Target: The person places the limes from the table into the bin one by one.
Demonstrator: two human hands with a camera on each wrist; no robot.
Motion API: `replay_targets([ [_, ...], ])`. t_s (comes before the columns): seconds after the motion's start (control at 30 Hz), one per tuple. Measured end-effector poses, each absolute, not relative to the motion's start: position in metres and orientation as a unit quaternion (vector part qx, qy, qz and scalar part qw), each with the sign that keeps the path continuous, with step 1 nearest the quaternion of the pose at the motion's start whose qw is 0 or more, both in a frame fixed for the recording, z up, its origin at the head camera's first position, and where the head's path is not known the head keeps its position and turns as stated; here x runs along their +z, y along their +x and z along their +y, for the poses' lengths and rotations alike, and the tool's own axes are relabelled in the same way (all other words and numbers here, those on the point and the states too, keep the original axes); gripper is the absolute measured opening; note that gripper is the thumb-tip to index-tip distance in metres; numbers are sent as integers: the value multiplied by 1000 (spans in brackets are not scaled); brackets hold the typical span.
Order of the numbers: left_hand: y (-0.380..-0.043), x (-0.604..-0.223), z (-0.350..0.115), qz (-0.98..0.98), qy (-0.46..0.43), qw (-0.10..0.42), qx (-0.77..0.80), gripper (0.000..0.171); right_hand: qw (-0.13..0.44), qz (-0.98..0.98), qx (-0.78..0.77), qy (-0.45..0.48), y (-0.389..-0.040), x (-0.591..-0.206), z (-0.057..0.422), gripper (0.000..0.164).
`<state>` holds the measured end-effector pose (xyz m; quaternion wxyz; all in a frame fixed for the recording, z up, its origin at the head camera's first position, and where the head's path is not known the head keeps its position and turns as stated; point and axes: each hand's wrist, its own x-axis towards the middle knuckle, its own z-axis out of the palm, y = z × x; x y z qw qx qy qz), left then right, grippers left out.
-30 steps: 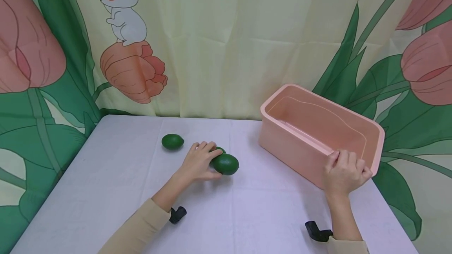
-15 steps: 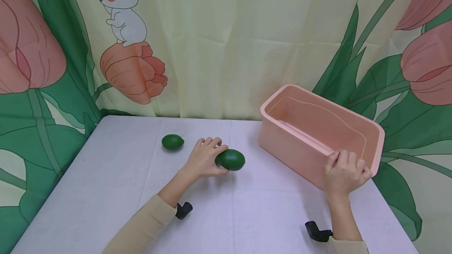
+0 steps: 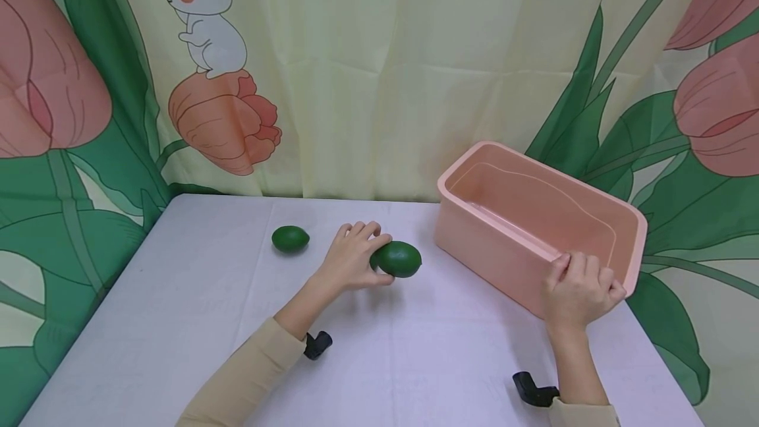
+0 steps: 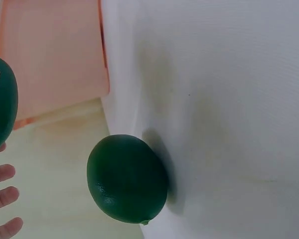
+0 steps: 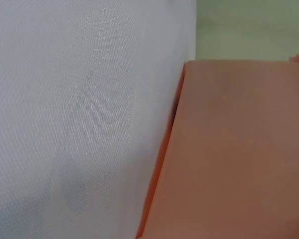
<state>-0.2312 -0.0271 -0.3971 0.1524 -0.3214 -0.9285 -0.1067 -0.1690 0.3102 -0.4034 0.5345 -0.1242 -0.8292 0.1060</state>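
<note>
My left hand (image 3: 354,262) pinches a green lime (image 3: 400,259) between thumb and fingers, raised a little above the white table. A darker green bit shows at its left end; whether that is a second lime I cannot tell. At the left edge of the left wrist view, the held lime (image 4: 2,107) has a fingertip on it. Another lime (image 3: 290,239) lies on the table, left of that hand. My right hand (image 3: 580,290) grips the near rim of a pink rectangular bin (image 3: 489,256), its fingers curled over the edge. The bin's side wall (image 5: 239,149) fills much of the right wrist view.
A white cloth covers the table (image 3: 196,321). Behind it hangs a pale curtain (image 3: 367,84) printed with tulips and a rabbit. The bin stands at the table's back right, open side up. Black wrist-camera mounts (image 3: 535,390) stick out beside both wrists.
My left hand has moved right and slightly away from me, carrying the lime up toward the bin. The right hand, the bin and the other lime have stayed in place.
</note>
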Motion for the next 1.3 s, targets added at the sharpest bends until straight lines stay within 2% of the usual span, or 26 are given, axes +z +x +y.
replay_targets([
  [1.3,-251,-378,9,-924,-322,175,-109,55,546,-821,113,-123,-171,-404,310,37],
])
